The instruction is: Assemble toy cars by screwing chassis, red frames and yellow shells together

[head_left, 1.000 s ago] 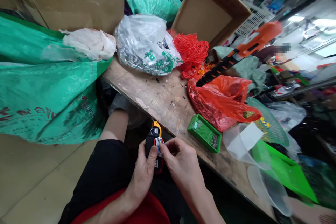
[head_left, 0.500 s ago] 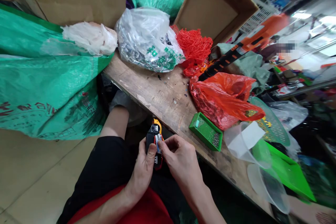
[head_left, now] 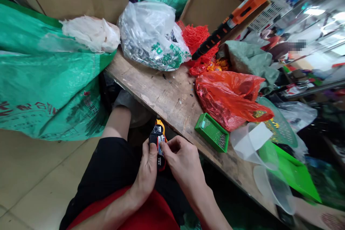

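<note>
- Two bare hands work low over the lap, in the head view, just below the edge of a wooden workbench (head_left: 161, 93).
- The left hand (head_left: 145, 176) is closed around a black-and-orange hand tool (head_left: 157, 137), its thumb along the front.
- The right hand (head_left: 182, 161) is curled, with its fingertips (head_left: 165, 146) pinched against the tool's silver part.
- On the bench lie a green plastic tray (head_left: 211, 132) of small metal pieces, a red plastic bag (head_left: 226, 99) and a clear plastic bag (head_left: 151, 37) of metal parts.
- An orange-and-black power tool (head_left: 234, 16) slants above red netting (head_left: 195, 39).
- A green woven sack (head_left: 45, 86) hangs left of the bench.
</note>
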A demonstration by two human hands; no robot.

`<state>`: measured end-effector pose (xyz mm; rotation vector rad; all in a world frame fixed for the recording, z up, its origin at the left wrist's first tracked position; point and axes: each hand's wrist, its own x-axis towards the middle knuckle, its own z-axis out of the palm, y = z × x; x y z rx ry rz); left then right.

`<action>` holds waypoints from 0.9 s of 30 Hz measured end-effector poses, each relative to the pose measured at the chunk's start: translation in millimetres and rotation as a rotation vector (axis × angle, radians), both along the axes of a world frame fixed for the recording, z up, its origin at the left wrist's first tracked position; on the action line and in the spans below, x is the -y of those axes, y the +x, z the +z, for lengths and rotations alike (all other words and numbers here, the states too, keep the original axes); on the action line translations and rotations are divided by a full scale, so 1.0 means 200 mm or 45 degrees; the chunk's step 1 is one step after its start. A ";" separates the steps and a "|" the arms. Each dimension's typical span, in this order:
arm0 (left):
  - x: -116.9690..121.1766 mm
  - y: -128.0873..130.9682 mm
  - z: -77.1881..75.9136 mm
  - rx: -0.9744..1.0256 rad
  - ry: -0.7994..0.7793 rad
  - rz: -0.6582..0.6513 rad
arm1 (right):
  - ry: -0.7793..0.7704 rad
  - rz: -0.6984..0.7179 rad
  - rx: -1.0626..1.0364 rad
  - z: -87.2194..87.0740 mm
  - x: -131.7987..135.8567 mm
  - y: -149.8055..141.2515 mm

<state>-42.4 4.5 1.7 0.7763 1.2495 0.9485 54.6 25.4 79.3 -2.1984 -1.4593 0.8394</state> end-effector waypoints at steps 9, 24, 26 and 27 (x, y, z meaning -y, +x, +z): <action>0.00 0.01 -0.01 -0.012 0.041 0.058 | 0.041 -0.046 -0.023 -0.01 -0.01 -0.01; 0.01 0.00 0.03 0.052 -0.009 0.016 | 0.062 -0.055 -0.139 0.00 0.01 0.03; 0.01 0.00 0.03 0.037 0.012 0.032 | 0.078 -0.050 -0.210 0.00 0.02 0.03; 0.01 -0.01 0.03 0.032 0.027 0.032 | 0.091 -0.033 -0.221 0.00 0.03 0.03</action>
